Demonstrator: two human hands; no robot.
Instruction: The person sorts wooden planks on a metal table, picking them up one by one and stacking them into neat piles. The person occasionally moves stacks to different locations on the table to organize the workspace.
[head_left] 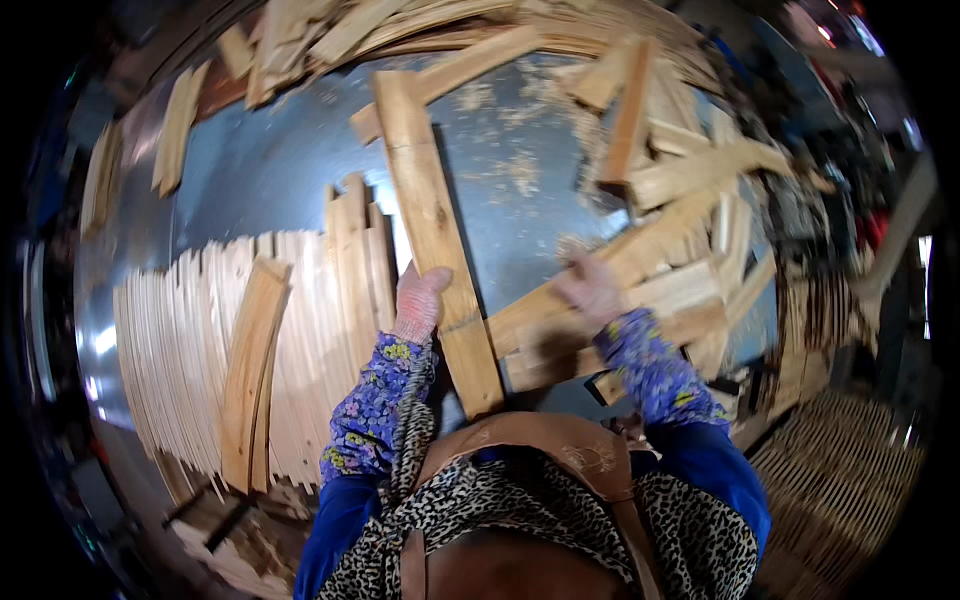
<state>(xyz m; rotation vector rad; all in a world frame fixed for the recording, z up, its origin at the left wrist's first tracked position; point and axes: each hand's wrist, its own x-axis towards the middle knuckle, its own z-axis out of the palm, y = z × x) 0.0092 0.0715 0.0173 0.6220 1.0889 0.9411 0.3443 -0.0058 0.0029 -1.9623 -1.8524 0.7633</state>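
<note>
A long pale wooden plank (432,225) lies lengthwise on the grey metal table (270,170), running from the far side toward me. My left hand (420,300) grips its left edge near the near end. My right hand (590,290) rests on a heap of short wooden boards (650,270) to the right, its fingers bent over one slanted board; the motion blur hides how firm the hold is. Both forearms wear flowered sleeves.
Thin wooden slats (190,340) lie side by side at the left, with a thicker curved board (250,370) on top. More offcuts (330,35) pile along the far edge. Sawdust dusts the tabletop. Stacked slats (840,480) sit at lower right.
</note>
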